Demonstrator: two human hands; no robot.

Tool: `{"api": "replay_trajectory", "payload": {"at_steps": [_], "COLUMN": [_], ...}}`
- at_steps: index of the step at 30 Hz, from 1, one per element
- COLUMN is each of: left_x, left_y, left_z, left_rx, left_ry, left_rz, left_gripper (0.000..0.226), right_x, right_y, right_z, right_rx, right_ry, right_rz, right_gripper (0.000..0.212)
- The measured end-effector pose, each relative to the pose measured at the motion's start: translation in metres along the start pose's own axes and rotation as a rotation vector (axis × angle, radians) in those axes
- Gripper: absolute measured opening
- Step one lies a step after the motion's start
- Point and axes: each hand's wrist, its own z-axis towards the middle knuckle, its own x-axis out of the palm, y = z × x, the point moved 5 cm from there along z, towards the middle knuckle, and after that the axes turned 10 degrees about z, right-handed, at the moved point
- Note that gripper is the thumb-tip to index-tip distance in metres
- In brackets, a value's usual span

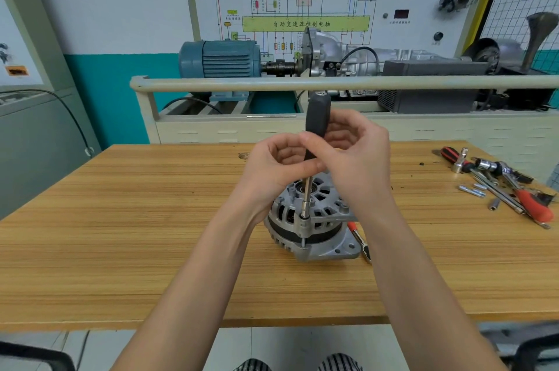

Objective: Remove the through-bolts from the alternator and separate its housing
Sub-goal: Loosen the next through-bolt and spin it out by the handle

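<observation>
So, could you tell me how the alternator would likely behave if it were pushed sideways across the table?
The alternator looks like cast metal, so it is probably heavy for its size. It sits on a broad flanged base, so it would likely slide rather than tip. The wooden table looks smooth, so it may skid.

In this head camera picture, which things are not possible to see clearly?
- Head view: right side of the alternator is hidden behind the right hand and its forearm.
- Bolt head is covered by the socket tip of the nut driver.
- The red ratchet is mostly hidden by the alternator.
- Small parts on the table: too small to identify.
</observation>
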Motion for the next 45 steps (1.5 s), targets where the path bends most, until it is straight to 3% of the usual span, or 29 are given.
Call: {"api": "replay_trajectory", "payload": {"at_steps": [4, 8, 11, 13, 17, 21, 24, 28, 31, 34, 38, 45], "left_x": [-0.0015, -0.0048, -0.0056, -0.0049, 0.0012, -0.0029, -0.0036, -0.0031, -0.0020, -0.0053, -0.0055, -0.0024], "left_y": [0.0037, 0.0021, 0.0018, 0.0019, 0.0025, -0.0008, 0.0005, 0.0009, 0.0015, 0.0021, 0.0027, 0.0008], "left_z": [-0.0027, 0.0003, 0.0013, 0.0008, -0.0030, -0.0017, -0.0003, -0.0002, -0.0029, -0.0019, 0.0009, -0.0035], "left_rx": [-0.049, -0.001, 0.025, 0.020, -0.026, -0.010, -0.004, 0.000, -0.014, -0.017, -0.003, -0.005], "left_ry": [0.094, 0.025, -0.005, 0.026, 0.152, 0.028, -0.037, 0.027, 0.130, 0.037, -0.050, 0.145], "left_rz": [-0.070, -0.021, -0.033, -0.024, -0.036, -0.036, -0.028, -0.014, -0.067, -0.088, -0.054, -0.104], "left_gripper": [0.046, 0.039, 0.032, 0.039, 0.040, 0.042, 0.041, 0.041, 0.034, 0.037, 0.037, 0.038], "right_x": [-0.0033, 0.0010, -0.0010, -0.0033, -0.0006, 0.0018, 0.0007, -0.0009, -0.0014, -0.0008, 0.0010, -0.0033], "right_y": [-0.0031, -0.0025, 0.0019, 0.0018, -0.0041, -0.0027, 0.0016, -0.0005, -0.0043, -0.0042, 0.0027, -0.0041], "right_z": [0.0012, -0.0001, -0.0004, 0.0003, 0.0005, -0.0004, -0.0005, 0.0023, 0.0035, 0.0032, 0.0028, 0.0067], "right_rx": [0.046, 0.083, 0.022, 0.010, 0.078, 0.088, 0.017, -0.033, 0.003, 0.023, -0.043, 0.005], "right_ry": [0.059, 0.144, 0.064, 0.026, 0.103, 0.145, 0.064, 0.026, 0.078, 0.103, 0.054, 0.067], "right_rz": [0.029, 0.039, 0.016, 0.019, 0.072, 0.059, 0.005, 0.023, 0.053, 0.066, -0.011, 0.102], "right_gripper": [0.026, 0.025, 0.034, 0.034, 0.035, 0.037, 0.037, 0.027, 0.034, 0.028, 0.035, 0.027]}}
